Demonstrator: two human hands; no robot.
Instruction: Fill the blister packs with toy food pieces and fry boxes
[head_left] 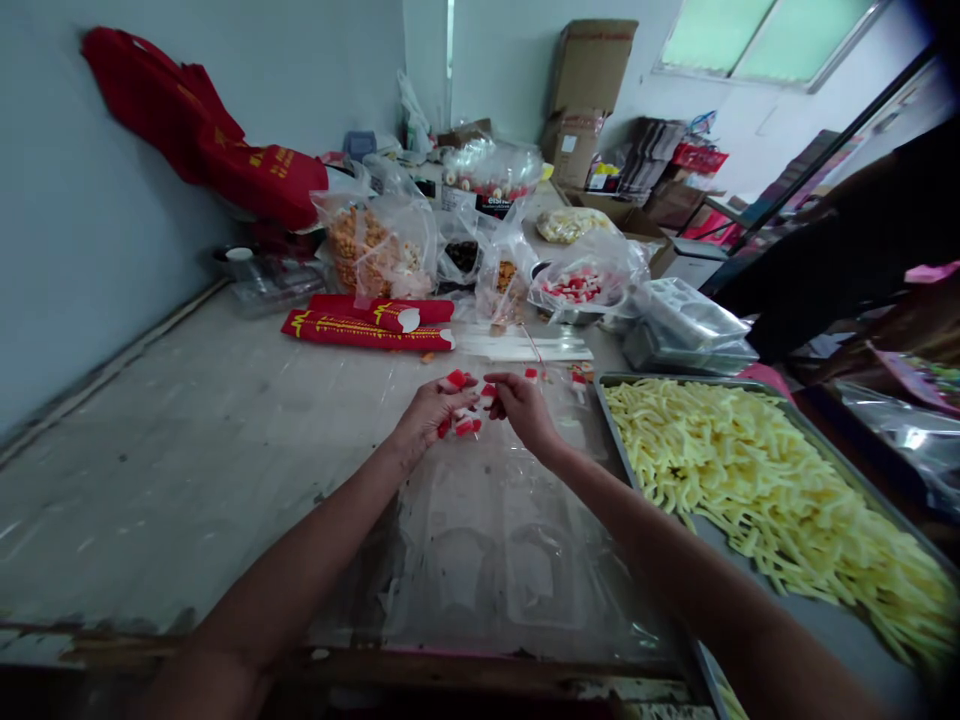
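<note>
Several small red-and-white pieces (466,427), perhaps candies, are gathered in my left hand (426,415), its fingers curled around them. Close beside it, my right hand (525,410) has thumb and forefinger pinched at another red-and-white piece (488,391). Both hands are above a clear plastic tray (487,560) with shallow molded hollows, which lies on the table. Just beyond the right hand, a loose red-and-white piece (578,382) rests near the tray's far end. The exact shape of the held pieces is partly hidden by my fingers.
On the right is a metal tray (611,425) heaped with pale yellow strips (750,480). Red printed wrappers (367,328) and white sticks (525,348) lie ahead. Behind them stand a bowl of red-and-white pieces (577,287) and bagged snacks (360,250). A person in dark clothing (855,220) is at right.
</note>
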